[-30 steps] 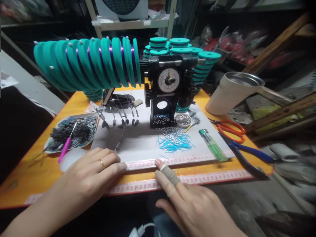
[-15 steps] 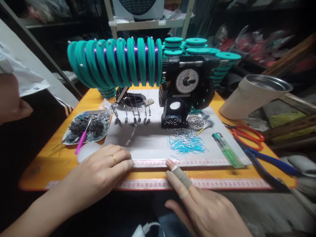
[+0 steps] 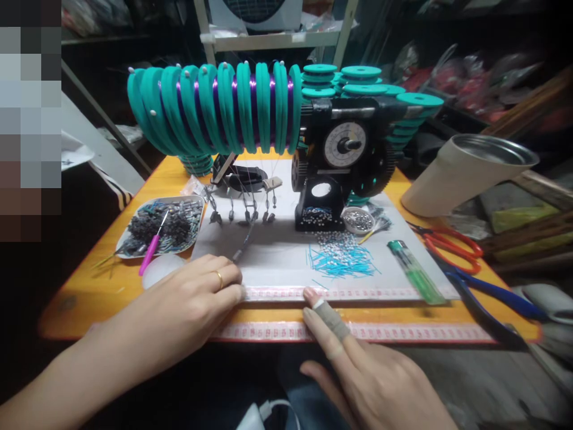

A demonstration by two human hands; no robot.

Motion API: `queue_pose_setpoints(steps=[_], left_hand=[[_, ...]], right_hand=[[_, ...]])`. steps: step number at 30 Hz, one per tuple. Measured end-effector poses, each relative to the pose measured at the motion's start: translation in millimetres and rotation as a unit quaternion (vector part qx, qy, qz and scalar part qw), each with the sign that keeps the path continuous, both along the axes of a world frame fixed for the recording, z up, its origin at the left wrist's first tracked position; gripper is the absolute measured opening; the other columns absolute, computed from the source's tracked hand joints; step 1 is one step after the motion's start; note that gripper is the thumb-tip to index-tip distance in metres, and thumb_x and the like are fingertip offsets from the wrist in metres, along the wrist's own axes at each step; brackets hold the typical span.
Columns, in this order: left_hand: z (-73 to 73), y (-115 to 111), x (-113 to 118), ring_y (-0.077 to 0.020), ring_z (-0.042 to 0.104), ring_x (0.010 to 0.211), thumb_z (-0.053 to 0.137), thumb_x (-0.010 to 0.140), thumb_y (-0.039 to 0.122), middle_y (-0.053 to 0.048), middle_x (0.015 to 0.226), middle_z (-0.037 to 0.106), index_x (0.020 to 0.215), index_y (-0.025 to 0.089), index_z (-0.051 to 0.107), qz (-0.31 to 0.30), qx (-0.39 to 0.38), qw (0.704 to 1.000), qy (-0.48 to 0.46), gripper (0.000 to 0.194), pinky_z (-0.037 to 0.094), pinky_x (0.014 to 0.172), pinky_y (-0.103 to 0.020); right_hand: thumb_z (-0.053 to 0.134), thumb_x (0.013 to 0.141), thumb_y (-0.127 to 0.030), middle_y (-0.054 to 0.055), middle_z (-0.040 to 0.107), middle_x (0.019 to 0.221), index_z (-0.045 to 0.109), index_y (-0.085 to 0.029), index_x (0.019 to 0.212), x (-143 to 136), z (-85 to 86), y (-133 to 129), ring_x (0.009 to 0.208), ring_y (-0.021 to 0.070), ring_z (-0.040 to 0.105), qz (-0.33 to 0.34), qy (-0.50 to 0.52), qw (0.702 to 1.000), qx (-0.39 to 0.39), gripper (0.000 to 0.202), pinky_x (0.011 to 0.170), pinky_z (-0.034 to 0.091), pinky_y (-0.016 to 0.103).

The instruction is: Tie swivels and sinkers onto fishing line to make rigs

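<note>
Smooth orange tabletop carried a matte white board. Thin pink-printed measuring strip ran along the board's near edge; probably light, flexible, slick, best held by its ends. Right hand, near right: fingers loosely spread, nothing visibly held, farthest fingertip on strip. Left hand: fingers bunched at strip's left; couldn't tell any grip. Fabric wrap, tan, ringed one right finger.

The left hand is observed back upward, fingers bent and close together, forearm entering from near left; the right hand extends two fingers far-left, thumb apart.
</note>
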State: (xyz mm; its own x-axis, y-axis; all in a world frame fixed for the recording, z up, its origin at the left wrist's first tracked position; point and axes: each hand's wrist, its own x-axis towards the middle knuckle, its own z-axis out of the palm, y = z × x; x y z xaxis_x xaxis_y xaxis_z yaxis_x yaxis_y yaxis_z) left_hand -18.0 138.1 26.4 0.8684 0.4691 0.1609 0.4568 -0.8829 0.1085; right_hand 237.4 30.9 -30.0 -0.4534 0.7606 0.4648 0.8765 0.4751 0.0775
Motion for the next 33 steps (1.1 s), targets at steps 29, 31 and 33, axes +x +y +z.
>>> queue_pose_setpoints(steps=[29, 31, 33], left_hand=[[5.5, 0.3, 5.3, -0.0202, 0.056, 0.075, 0.043, 0.098, 0.010, -0.007, 0.083, 0.064, 0.088, 0.014, 0.069, -0.017, 0.029, 0.999, -0.002, 0.029, 0.043, 0.067, -0.031], [3.6, -0.7, 4.3, -0.0203, 0.056, 0.076, 0.044, 0.098, 0.009, -0.007, 0.083, 0.063, 0.088, 0.014, 0.069, -0.015, 0.024, 1.000, -0.007, 0.027, 0.043, 0.068, -0.031], [1.4, -1.4, 3.2, -0.0201, 0.055, 0.076, 0.046, 0.097, 0.009, -0.007, 0.083, 0.063, 0.088, 0.014, 0.069, -0.009, 0.016, 1.000, -0.009, 0.025, 0.042, 0.067, -0.031]], right_hand=[[0.027, 0.108, -0.027, 0.017, 0.064, 0.133, 0.057, -0.009, 0.131, -1.3, -10.6, -1.5, 0.055, 0.0175, 0.072, 0.003, -0.020, 1.000, 0.011, 0.042, 0.040, 0.051, 0.031], [0.027, 0.108, -0.027, 0.016, 0.064, 0.132, 0.057, -0.009, 0.132, -1.1, -11.1, -1.5, 0.059, 0.0182, 0.073, 0.002, -0.020, 1.000, 0.008, 0.042, 0.040, 0.052, 0.031], [0.027, 0.108, -0.025, 0.017, 0.062, 0.135, 0.056, -0.008, 0.132, -1.0, -10.5, -1.4, 0.061, 0.0185, 0.075, 0.004, -0.021, 1.000, 0.000, 0.042, 0.040, 0.053, 0.030]])
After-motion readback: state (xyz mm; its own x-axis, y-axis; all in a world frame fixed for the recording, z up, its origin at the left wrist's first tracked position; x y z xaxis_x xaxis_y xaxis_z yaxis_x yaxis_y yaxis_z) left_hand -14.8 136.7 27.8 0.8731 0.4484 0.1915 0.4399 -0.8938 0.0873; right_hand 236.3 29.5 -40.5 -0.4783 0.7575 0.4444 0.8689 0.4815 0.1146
